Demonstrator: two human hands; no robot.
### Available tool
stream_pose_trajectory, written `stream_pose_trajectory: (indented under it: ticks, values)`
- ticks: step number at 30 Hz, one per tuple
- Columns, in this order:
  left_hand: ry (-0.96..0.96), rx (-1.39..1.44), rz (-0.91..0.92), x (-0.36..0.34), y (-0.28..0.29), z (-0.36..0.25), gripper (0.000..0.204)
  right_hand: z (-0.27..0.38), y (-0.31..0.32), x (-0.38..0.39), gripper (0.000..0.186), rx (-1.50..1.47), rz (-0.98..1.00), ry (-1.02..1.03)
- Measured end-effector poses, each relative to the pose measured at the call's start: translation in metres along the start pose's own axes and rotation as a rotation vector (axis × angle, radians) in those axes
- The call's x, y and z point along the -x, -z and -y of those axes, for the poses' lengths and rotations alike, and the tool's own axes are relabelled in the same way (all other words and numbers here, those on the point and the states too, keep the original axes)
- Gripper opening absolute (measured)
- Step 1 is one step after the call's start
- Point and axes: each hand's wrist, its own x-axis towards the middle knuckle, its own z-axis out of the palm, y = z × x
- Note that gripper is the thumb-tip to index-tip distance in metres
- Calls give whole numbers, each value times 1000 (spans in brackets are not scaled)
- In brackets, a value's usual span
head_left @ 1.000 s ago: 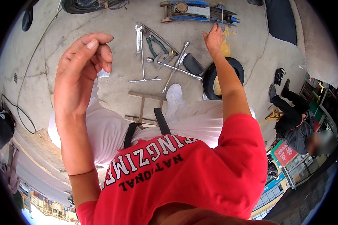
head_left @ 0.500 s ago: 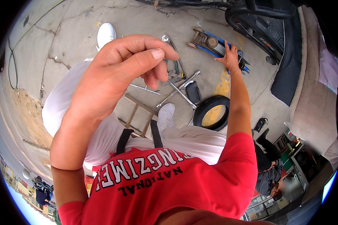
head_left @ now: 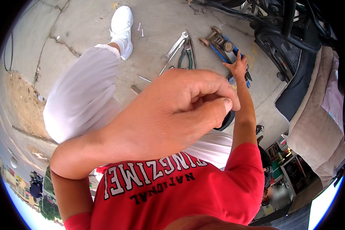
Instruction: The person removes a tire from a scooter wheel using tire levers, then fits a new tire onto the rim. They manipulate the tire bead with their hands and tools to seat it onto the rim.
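Head view: right hand [head_left: 239,69] spread wide at the blue jack [head_left: 228,46] — contact unclear. Jack sits on concrete floor [head_left: 151,50], right of the pliers [head_left: 187,46]. Left hand [head_left: 168,111] raised, curled narrow — thumb tip against finger.

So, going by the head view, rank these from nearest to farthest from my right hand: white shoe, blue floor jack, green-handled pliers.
1. Blue floor jack: right at your right hand.
2. Green-handled pliers: on the ground, left of the jack.
3. White shoe: farthest left, beyond the pliers.
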Motion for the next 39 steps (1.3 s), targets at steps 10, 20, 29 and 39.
stream_pose_trajectory:
  ticks: [10,20,29,39]
  values:
    - [55,42,-23,4,0,1,19,25,-7,-35,118,-137,-39,-178]
    - [28,32,-3,-6,-8,3,19,-9,-8,-128,127,-266,25,-559]
    - [-3,-55,77,-11,-21,13,20,-30,-17,-92,113,-349,-142,-355]
    - [-257,-330,108,-22,-69,80,23,-20,-101,165,63,-211,-264,-490]
